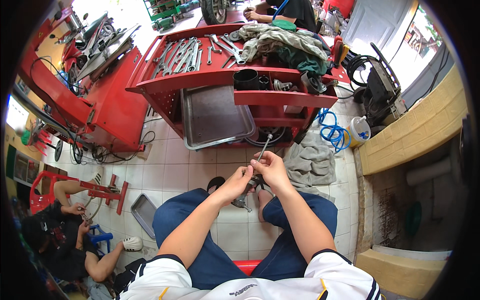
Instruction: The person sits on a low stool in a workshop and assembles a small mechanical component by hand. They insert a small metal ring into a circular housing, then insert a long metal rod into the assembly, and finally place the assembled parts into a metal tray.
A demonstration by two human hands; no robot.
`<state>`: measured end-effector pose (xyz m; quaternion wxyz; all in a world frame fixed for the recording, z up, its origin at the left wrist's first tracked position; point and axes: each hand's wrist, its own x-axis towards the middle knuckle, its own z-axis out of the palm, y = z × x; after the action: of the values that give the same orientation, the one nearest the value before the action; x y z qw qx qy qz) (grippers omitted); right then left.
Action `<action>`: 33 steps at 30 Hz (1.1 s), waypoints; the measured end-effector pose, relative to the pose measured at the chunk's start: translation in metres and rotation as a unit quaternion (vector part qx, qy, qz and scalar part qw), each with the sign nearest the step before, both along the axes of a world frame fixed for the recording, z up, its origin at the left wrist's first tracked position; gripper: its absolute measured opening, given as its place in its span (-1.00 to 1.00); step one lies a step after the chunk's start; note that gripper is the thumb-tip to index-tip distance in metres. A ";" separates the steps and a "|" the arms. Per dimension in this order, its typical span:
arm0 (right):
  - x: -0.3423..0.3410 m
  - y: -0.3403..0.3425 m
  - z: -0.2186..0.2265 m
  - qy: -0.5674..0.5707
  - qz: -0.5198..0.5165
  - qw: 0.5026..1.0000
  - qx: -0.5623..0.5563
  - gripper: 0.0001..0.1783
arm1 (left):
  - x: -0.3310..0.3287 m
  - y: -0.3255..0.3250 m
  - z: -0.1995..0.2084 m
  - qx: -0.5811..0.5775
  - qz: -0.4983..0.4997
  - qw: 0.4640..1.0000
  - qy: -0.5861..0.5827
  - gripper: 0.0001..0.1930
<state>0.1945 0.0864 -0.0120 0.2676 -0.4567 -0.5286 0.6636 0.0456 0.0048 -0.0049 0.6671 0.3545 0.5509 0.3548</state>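
Between my knees, both hands are close together around a thin metal rod [263,148] with a small pale end piece, pointing up and away toward the cart. My right hand [273,171] pinches the rod near its lower part. My left hand [237,185] is closed just beside it, its fingers curled round a grey metal part [241,202] that hangs out below the palm. How the rod and the metal part join is hidden by my fingers. The exact kind of the metal part cannot be made out.
Ahead stands a red tool cart [165,86] with several wrenches [187,55], rags [282,42] and a protruding metal tray [215,117]. A grey cloth [310,162] and blue hose [334,131] lie at right. A seated co-worker [55,230] and a floor tray [144,214] are at left.
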 end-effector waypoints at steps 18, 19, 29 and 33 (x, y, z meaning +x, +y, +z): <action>-0.004 -0.004 0.021 0.140 -0.062 0.983 -0.101 -0.54 | -0.005 -0.004 -0.003 0.013 0.017 0.999 0.048 -0.38; -0.004 -0.005 0.018 0.103 -0.054 0.992 -0.057 -0.54 | -0.004 -0.004 -0.008 0.031 0.017 0.997 0.062 -0.38; -0.001 0.000 0.010 0.164 -0.052 0.983 -0.069 -0.54 | 0.000 -0.002 -0.007 0.072 0.016 0.990 0.123 -0.29; -0.007 -0.004 0.006 0.056 -0.051 0.997 0.000 -0.52 | -0.001 -0.001 -0.019 0.097 0.016 0.986 0.134 -0.28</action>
<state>0.1879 0.0825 -0.0064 0.3308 -0.4451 -0.4888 0.6734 0.0443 0.0036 -0.0236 0.5441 0.4529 0.6039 0.3662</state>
